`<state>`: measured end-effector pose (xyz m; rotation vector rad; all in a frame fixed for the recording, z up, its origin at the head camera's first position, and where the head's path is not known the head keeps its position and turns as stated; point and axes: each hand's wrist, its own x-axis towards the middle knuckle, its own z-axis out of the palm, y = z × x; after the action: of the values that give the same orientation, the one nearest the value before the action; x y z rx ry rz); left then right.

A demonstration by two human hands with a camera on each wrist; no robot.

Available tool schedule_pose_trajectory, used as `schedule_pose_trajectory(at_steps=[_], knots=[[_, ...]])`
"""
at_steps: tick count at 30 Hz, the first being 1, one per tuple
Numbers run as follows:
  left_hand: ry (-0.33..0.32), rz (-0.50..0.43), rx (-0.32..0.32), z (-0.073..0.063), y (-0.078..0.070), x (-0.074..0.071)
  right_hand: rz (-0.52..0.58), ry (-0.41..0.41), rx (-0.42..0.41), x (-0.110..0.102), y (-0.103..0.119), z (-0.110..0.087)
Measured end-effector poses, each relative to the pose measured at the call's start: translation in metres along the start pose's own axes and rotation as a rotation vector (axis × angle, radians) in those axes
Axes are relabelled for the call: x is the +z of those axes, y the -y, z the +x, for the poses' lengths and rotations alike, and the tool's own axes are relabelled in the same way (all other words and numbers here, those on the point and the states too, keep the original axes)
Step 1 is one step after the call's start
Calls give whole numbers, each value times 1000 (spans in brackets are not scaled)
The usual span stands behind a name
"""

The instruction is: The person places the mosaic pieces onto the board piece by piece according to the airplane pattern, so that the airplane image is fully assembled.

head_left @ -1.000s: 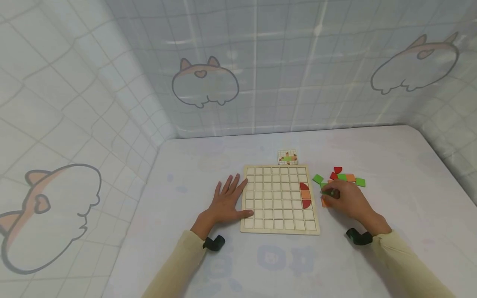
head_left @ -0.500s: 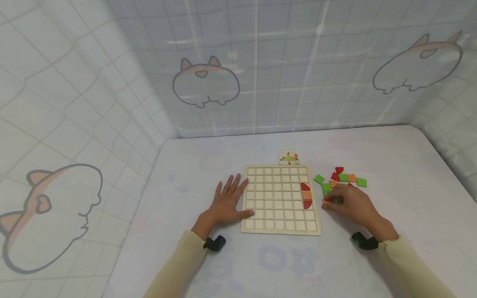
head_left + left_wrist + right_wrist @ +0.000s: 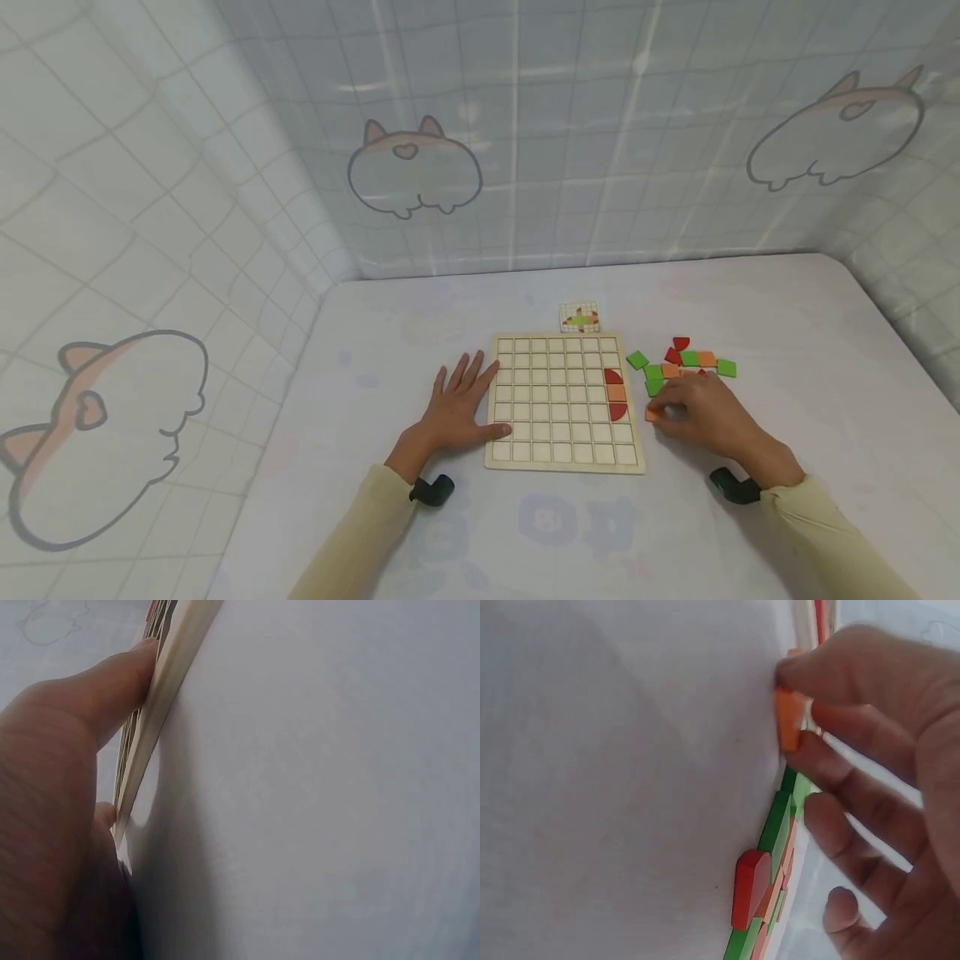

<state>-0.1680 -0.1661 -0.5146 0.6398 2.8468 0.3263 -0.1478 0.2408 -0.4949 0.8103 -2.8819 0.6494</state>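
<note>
My left hand [image 3: 453,412] lies spread at the left side of the pale wooden grid board [image 3: 555,464], thumb and fingertips on its edge. In the left wrist view, the thumb [image 3: 124,682] rests on the board's rim. On the board's right side sit a red quarter-round tile [image 3: 612,377], an orange square tile [image 3: 615,392] and another red quarter-round tile [image 3: 618,412]. Just right of the board, my right hand [image 3: 701,412] pinches an orange square tile [image 3: 788,720] between thumb and fingers, low at the table.
Behind the board lies a small pattern card [image 3: 580,317]. Loose green tiles [image 3: 637,360], orange tiles [image 3: 671,371] and red tiles [image 3: 681,342] lie beyond the right hand, some partly hidden by it. A grey tiled-print wall [image 3: 525,208] rises behind the table.
My right hand has moved slightly right and toward me, from the green tiles to the nearer orange tile, which it now pinches. The left hand has stayed put.
</note>
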Motion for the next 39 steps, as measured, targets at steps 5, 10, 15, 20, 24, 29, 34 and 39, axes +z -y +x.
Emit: schedule_pose_trajectory(at_steps=[5, 10, 15, 20, 24, 29, 34, 39], knots=[[-15, -8, 16, -1, 1, 0, -78, -3, 0, 0, 3, 4], [-22, -3, 14, -2, 0, -1, -107, 37, -13, 0, 7, 7], [-15, -8, 4, -3, -1, -2, -113, 10, -60, -2, 9, 11], [-21, -3, 6, -3, -2, -1, -104, -47, -97, -1, 8, 18], [-25, -1, 9, -3, -1, -1, -97, -59, -159, 1, 11, 29], [-12, 6, 2, -2, -1, -1, -76, -50, -240, 4, 20, 45], [-11, 12, 6, -2, -1, 1, -95, -33, -294, 10, 31, 60], [-3, 11, -4, -1, -1, 0, -95, -28, -338, 16, 36, 71]])
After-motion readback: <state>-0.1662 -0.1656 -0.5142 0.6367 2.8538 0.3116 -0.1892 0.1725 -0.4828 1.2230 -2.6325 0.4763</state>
